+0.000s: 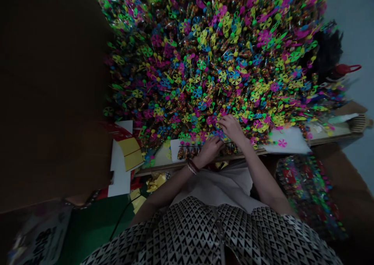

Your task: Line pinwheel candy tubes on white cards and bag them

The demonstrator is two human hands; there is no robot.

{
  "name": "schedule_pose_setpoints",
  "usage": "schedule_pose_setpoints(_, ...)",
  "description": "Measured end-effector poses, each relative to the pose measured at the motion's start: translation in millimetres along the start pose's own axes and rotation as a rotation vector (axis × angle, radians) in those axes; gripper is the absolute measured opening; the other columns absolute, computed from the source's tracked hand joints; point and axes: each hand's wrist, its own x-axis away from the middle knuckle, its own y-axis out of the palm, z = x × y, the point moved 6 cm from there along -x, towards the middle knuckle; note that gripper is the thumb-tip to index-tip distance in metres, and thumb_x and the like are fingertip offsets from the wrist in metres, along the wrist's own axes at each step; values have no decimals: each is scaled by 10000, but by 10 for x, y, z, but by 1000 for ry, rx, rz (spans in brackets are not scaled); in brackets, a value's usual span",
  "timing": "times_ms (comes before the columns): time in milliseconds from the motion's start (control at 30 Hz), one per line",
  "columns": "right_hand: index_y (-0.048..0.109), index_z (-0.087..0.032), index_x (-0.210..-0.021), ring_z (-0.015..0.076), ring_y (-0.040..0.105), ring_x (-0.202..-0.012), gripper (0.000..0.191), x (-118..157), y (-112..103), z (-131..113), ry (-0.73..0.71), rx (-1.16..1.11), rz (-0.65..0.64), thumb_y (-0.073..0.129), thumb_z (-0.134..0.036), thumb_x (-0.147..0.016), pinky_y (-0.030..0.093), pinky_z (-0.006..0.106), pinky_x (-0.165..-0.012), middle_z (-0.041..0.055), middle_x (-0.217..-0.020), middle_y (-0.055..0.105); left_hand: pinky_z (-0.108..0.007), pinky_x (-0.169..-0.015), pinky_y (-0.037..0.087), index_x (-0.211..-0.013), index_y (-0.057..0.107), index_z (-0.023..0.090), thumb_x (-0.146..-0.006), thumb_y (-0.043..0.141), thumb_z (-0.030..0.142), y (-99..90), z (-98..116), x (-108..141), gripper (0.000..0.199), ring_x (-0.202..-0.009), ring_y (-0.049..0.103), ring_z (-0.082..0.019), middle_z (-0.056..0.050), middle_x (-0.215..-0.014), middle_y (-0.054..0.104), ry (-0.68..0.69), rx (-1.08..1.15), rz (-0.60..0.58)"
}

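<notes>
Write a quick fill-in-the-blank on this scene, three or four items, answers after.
1. The left hand wears a ____ at the wrist.
2. The right hand rests on a heap of plastic ____.
3. A single loose ____ one lies on the white paper sheet.
4. The patterned top is black and ____.

Missing words: bracelet; pinwheels; pink; white.
</notes>
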Motion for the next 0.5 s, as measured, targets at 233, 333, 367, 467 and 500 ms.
schedule_pose_setpoints(233, 565, -141, -1217, 298, 535, -1057, 404, -541, 334, -289, 79, 113, -195, 585, -320, -856, 418, 411, -888, 166, -1130, 620, -386, -833, 468, -958, 552, 176, -925, 467, 206, -737, -847, 69, 96, -928, 538, -220, -78, -937, 554, -370, 139, 516)
schedule_pose_setpoints(333, 595, -165, -1138, 231, 595, -895, 297, -568, 171, -254, 124, -129, -92, 528, -243, -859, 463, 354, -809, 102, -990, 650, -424, -868, 472, -1037, 538, 165, -917, 505, 252, -873, -990, 93, 152, -998, 540, -247, -107, -1009, 546, -401, 135, 513)
schedule_pose_setpoints(367, 589, -178, -1144, 207, 603, -836, 296, -559, 58, -233, 132, -254, -38, 512, -252, -868, 475, 338, -780, 76, -953, 651, -425, -882, 474, -1068, 533, 164, -919, 510, 275, -897, -979, 97, 187, -1023, 542, -250, -114, -1037, 545, -387, 155, 504)
schedule_pose_setpoints(467, 555, -216, -1184, 157, 605, -719, 338, -466, -308, -199, 151, -652, 62, 533, -335, -868, 499, 303, -691, 28, -919, 644, -406, -963, 459, -1211, 493, 191, -911, 543, 362, -938, -781, 74, 348, -1173, 506, -248, -131, -1209, 514, -275, 243, 483)
schedule_pose_setpoints(500, 550, -225, -1185, 147, 604, -690, 359, -419, -404, -203, 161, -761, 58, 560, -362, -854, 501, 293, -661, 19, -906, 642, -397, -985, 451, -1252, 474, 206, -904, 554, 385, -933, -674, 52, 399, -1217, 486, -246, -130, -1265, 497, -226, 271, 461)
